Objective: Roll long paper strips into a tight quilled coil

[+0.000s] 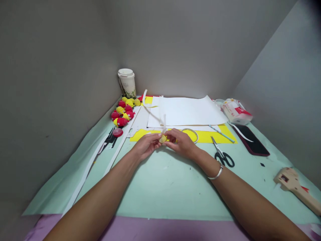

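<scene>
Near the middle of the table, my left hand and my right hand meet, fingertips closed on a small round yellow piece. It looks like a coiled disc, too small to tell more. A narrow pale strip rises just behind it; whether the two are joined I cannot tell. Beyond my right hand, a tape roll lies on a yellow paper sheet. Scissors with black handles rest close to my right wrist.
Several red and yellow paper pieces cluster at the left, below a lidded cup. White sheets lie at the back. On the right are a tissue pack, a phone and a glue gun. Long white strips run along the left.
</scene>
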A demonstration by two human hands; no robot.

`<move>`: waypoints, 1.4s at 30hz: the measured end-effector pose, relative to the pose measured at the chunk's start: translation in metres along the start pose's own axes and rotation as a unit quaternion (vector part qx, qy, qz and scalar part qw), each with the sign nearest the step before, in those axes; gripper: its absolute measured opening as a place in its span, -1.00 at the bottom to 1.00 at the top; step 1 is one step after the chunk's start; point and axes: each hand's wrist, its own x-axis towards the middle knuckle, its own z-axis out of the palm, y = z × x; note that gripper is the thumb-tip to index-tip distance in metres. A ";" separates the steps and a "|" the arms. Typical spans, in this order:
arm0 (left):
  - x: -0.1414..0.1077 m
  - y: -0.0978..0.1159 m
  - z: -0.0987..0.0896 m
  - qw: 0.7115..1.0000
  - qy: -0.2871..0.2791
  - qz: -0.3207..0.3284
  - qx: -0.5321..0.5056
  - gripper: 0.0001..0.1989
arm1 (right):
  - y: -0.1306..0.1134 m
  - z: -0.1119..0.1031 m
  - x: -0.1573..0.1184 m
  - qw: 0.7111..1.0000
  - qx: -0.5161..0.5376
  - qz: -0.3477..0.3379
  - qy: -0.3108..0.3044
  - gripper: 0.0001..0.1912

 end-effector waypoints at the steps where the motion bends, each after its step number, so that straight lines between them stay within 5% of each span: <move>1: 0.000 0.000 0.000 1.000 -0.002 -0.001 0.004 -0.83 | 0.000 0.000 0.000 1.000 0.001 -0.003 -0.002 -0.79; 20: -0.001 0.001 -0.004 0.998 -0.035 -0.015 0.054 -0.80 | 0.003 -0.007 0.000 0.999 0.023 -0.028 -0.034 -0.76; 28: 0.000 -0.002 -0.001 1.000 0.003 0.001 -0.005 -0.84 | 0.003 0.001 -0.002 1.000 0.029 -0.001 0.011 -0.65; 42: -0.002 0.000 -0.003 0.999 -0.018 -0.001 0.033 -0.80 | 0.000 -0.003 0.000 1.000 0.008 -0.017 -0.007 -0.79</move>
